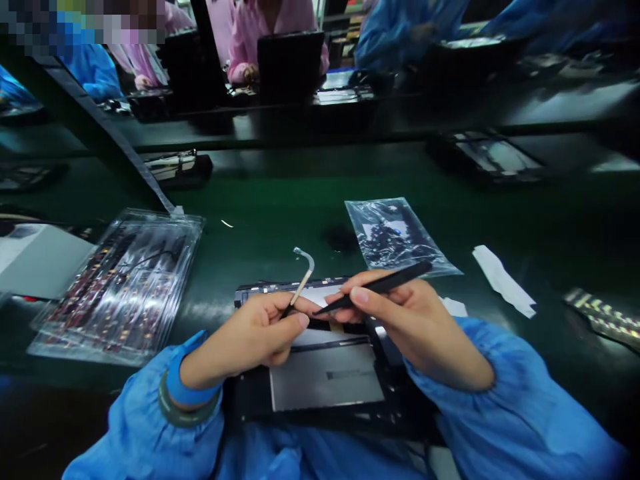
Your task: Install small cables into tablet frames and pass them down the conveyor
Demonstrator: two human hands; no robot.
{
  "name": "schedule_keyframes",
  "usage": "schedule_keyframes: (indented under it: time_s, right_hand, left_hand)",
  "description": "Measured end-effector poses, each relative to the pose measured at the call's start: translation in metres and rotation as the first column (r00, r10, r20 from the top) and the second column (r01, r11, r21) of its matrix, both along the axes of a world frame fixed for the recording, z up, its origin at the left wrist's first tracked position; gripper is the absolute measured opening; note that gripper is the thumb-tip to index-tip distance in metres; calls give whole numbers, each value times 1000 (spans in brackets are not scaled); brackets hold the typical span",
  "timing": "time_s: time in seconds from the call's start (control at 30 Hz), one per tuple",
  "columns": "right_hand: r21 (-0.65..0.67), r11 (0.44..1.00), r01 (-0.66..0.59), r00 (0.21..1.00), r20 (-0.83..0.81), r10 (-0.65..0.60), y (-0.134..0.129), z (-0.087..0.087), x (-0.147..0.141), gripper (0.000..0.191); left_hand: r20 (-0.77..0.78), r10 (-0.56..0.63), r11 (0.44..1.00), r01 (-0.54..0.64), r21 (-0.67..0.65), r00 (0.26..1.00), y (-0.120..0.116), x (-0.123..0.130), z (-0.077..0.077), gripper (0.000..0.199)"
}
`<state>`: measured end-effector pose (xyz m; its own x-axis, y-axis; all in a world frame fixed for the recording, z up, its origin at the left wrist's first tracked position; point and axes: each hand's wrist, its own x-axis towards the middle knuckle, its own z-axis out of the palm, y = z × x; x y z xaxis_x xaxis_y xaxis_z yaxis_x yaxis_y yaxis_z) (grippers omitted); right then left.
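The left hand [267, 327] had its thumb and fingers closed on a thin pale strip [303, 275], whose upper end stuck up above the hand and curled over to the left. The right hand [407, 310] gripped a black pointed tool [387, 283] between thumb and fingers, its tip just beside the left fingertips; whether the two touched could not be told. Both hands were above an opened black device [255, 393] at the near edge of the green counter [280, 200], with a flat silver panel [325, 377] in its near part. A blue band [187, 387] circled the left wrist.

Beyond the device and to the right lay a clear plastic bag [403, 237] with dark pieces inside, and farther right a crumpled white paper [504, 281]. On the left, clear plastic trays [120, 293] of small parts lay near a white box [47, 260]. Across the counter sat people in pink and blue sleeves [100, 70].
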<state>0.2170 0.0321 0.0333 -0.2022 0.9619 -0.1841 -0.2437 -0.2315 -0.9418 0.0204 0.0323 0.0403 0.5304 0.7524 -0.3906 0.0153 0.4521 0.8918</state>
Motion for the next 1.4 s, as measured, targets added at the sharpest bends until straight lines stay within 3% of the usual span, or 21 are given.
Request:
schedule_keyframes:
  time_s: [0.23, 0.4, 0.5, 0.6, 0.73, 0.97, 1.13, 1.27, 1.33, 1.4]
  right_hand:
    - [-168, 984, -60, 992, -118, 40, 7, -4, -5, 22]
    - [-179, 981, -72, 989, -140, 47, 8, -7, -3, 22]
    - [-72, 997, 34, 998, -52, -37, 16, -10, 0, 23]
    - [93, 983, 158, 977, 132, -169, 25, -19, 2, 26]
    - [158, 983, 96, 941, 306, -141, 31, -29, 0, 31]
    - [238, 971, 31, 902, 412, -130, 31, -33, -1, 28]
    - [353, 936, -19, 826, 533, -184, 30, -37, -3, 25]
    - [373, 925, 63, 853, 461, -245, 30, -33, -1, 27]
    - [465, 880, 99, 866, 396, -307, 29, -27, 1, 24]
    - [598, 798, 75, 856, 372, -359, 25, -19, 1, 19]
  left_hand:
    - [33, -76, 997, 76, -11, 997, -1, -7, -3, 41]
    - [24, -66, 998, 66, -12, 998, -2, -7, -5, 41]
    - [-20, 22, 999, -22, 36, 1000, -1, -11, -7, 40]
    - [34, 154, 987, -155, 34, 987, 1, -18, -8, 36]
    - [119, 221, 975, -219, -30, 968, 3, -26, -12, 32]
    - [134, 222, 975, -218, -47, 966, 4, -30, -20, 32]
    - [123, 220, 975, -216, -49, 968, 4, -29, -18, 32]
    - [105, 186, 983, -185, -18, 977, 3, -28, -18, 34]
    - [91, 150, 988, -152, 12, 985, 2, -28, -19, 35]
    - [76, 107, 993, -111, 45, 991, 1, -26, -19, 36]
